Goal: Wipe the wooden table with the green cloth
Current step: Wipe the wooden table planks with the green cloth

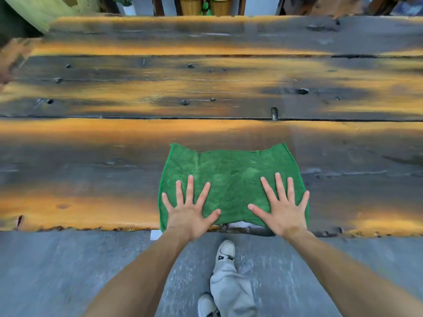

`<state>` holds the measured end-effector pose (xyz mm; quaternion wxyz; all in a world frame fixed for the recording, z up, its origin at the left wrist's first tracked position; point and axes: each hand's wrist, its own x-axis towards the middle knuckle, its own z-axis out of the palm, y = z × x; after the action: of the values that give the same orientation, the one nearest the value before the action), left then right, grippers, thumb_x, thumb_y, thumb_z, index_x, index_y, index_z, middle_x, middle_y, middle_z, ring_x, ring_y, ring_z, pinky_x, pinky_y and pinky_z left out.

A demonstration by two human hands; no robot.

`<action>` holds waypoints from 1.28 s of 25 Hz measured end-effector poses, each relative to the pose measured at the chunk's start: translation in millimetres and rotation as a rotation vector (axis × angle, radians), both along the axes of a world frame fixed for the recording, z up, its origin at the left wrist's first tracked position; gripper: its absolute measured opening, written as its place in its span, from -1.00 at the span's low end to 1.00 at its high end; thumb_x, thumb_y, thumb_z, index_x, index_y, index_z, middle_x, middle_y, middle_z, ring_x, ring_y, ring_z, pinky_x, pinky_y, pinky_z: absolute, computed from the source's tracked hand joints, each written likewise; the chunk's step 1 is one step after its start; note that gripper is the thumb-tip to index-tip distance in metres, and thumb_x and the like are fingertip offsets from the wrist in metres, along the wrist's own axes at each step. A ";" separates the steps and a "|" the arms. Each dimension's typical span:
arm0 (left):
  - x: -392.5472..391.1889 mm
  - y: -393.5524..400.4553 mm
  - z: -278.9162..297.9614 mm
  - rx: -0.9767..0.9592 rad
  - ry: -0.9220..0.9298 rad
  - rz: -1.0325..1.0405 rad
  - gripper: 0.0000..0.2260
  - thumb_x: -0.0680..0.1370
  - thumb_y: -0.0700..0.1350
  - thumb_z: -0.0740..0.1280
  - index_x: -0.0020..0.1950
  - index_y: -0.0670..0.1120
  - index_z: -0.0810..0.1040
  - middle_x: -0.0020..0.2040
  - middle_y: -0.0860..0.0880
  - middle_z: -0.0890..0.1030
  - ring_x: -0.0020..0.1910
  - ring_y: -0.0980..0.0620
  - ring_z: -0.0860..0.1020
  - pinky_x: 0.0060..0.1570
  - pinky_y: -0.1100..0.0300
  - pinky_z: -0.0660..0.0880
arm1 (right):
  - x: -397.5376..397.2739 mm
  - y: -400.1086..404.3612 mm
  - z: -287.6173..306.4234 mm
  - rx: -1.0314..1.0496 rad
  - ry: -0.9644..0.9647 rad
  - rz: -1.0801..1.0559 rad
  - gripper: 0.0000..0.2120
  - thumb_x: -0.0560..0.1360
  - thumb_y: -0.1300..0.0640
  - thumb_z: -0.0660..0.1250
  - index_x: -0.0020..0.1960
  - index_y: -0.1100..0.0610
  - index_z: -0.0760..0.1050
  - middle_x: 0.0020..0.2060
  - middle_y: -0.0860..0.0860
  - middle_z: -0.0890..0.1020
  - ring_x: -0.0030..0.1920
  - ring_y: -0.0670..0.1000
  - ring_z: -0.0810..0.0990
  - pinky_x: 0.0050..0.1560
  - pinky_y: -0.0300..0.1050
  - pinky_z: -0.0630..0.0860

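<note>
A green cloth (231, 177) lies spread flat on the wooden table (114, 156), at its near edge, a little right of centre. My left hand (190, 209) presses flat on the cloth's near left part, fingers spread. On the near right part rests my right hand (281, 209), also flat with fingers apart. Neither hand grips the cloth; both palms lie on top of it. The cloth's near edge hangs slightly over the table's rough front edge.
The table is made of wide dark and orange planks with knots and gaps, stretching far to both sides. Wicker baskets (201, 5) and a potted plant (126, 5) stand beyond its far edge. Grey floor (68, 271) and my legs and shoes (225, 250) are below.
</note>
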<state>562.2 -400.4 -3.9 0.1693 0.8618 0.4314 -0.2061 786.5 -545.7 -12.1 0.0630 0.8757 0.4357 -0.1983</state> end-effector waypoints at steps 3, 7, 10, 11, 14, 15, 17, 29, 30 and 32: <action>-14.3 -26.3 0.8 0.019 -0.009 -0.049 -0.30 0.50 0.53 -0.14 0.50 0.38 -0.44 0.51 -0.01 -0.57 0.51 -0.26 -0.48 0.37 -0.51 -0.33 | -18.3 -31.2 3.1 -0.019 0.007 -0.032 -0.09 0.25 -0.67 -0.36 0.51 -0.34 -0.48 0.55 -0.10 -0.46 0.56 0.12 -0.45 0.47 0.49 -0.25; -17.2 -43.0 -4.8 0.090 -0.097 -0.205 -0.38 0.49 0.54 -0.21 0.49 0.46 -0.36 0.56 0.05 -0.48 0.54 -0.27 -0.42 0.36 -0.51 -0.35 | -40.9 -29.3 9.4 0.022 0.001 -0.010 -0.05 0.32 -0.62 -0.26 0.61 -0.22 -0.11 0.62 -0.06 -0.29 0.58 0.14 -0.39 0.43 0.49 -0.31; -1.7 -32.6 -18.1 0.203 -0.240 -0.157 -0.47 0.56 0.43 -0.32 0.54 0.46 -0.12 0.63 0.09 -0.22 0.62 -0.28 -0.16 0.40 -0.52 -0.21 | -30.1 -7.4 5.6 0.053 -0.012 0.037 -0.18 0.38 -0.56 -0.34 0.60 -0.32 -0.20 0.61 -0.13 -0.30 0.58 0.13 -0.39 0.44 0.51 -0.28; 3.8 -28.8 -22.5 0.227 -0.235 -0.120 -0.48 0.58 0.40 -0.31 0.55 0.43 -0.08 0.64 0.09 -0.17 0.62 -0.28 -0.10 0.40 -0.53 -0.18 | -23.1 -7.5 2.2 0.062 -0.026 0.029 -0.22 0.40 -0.55 -0.35 0.58 -0.35 -0.25 0.60 -0.16 -0.31 0.58 0.13 -0.39 0.44 0.52 -0.27; 22.8 -27.0 -28.0 0.279 -0.216 -0.118 -0.45 0.59 0.41 -0.13 0.58 0.35 0.02 0.65 0.03 -0.06 0.60 -0.34 -0.04 0.35 -0.57 -0.17 | -5.8 -28.7 -12.2 0.098 -0.112 0.018 -0.28 0.43 -0.58 -0.34 0.54 -0.39 -0.33 0.60 -0.17 -0.31 0.59 0.13 -0.36 0.44 0.53 -0.26; 29.5 -30.0 -28.8 0.280 -0.213 -0.204 -0.44 0.58 0.41 -0.08 0.58 0.33 0.08 0.66 0.00 -0.01 0.59 -0.37 -0.01 0.33 -0.61 -0.12 | -3.9 -38.4 -15.2 0.110 -0.132 0.027 -0.27 0.44 -0.58 -0.33 0.56 -0.38 -0.30 0.61 -0.15 -0.27 0.61 0.14 -0.31 0.43 0.55 -0.24; 38.3 -39.8 -30.5 0.296 -0.240 -0.418 -0.45 0.57 0.40 0.02 0.55 0.31 0.20 0.65 -0.03 0.09 0.57 -0.43 0.05 0.29 -0.64 -0.01 | -5.2 -49.8 -16.9 0.105 -0.128 0.039 -0.26 0.47 -0.57 -0.27 0.59 -0.34 -0.19 0.64 -0.10 -0.14 0.62 0.18 -0.19 0.42 0.59 -0.15; 140.2 -15.3 -25.0 0.200 -0.243 -0.287 -0.45 0.57 0.39 0.01 0.56 0.33 0.18 0.66 -0.02 0.07 0.60 -0.33 0.03 0.39 -0.56 -0.08 | 69.2 7.2 -17.0 0.139 -0.123 -0.071 -0.28 0.43 -0.54 -0.40 0.55 -0.36 -0.35 0.62 -0.10 -0.25 0.60 0.13 -0.32 0.43 0.54 -0.26; 153.4 -6.9 -23.9 0.195 -0.235 -0.267 -0.44 0.57 0.40 -0.03 0.57 0.34 0.11 0.66 0.00 0.00 0.61 -0.32 -0.02 0.39 -0.55 -0.13 | 79.9 16.7 -17.1 0.140 -0.123 -0.095 -0.28 0.42 -0.54 -0.43 0.54 -0.37 -0.37 0.61 -0.10 -0.27 0.60 0.12 -0.34 0.43 0.53 -0.28; 176.5 10.2 -23.5 0.206 -0.223 -0.247 -0.43 0.56 0.41 -0.14 0.57 0.38 -0.09 0.65 0.03 -0.21 0.60 -0.31 -0.20 0.37 -0.53 -0.26 | 100.6 37.5 -15.6 0.130 -0.123 -0.127 -0.29 0.42 -0.54 -0.42 0.53 -0.38 -0.39 0.61 -0.11 -0.28 0.60 0.12 -0.33 0.43 0.52 -0.29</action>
<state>738.7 -390.2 -27.3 0.1004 0.9384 0.3199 -0.0832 887.1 -508.2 -27.7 0.0201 0.9144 0.3865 -0.1189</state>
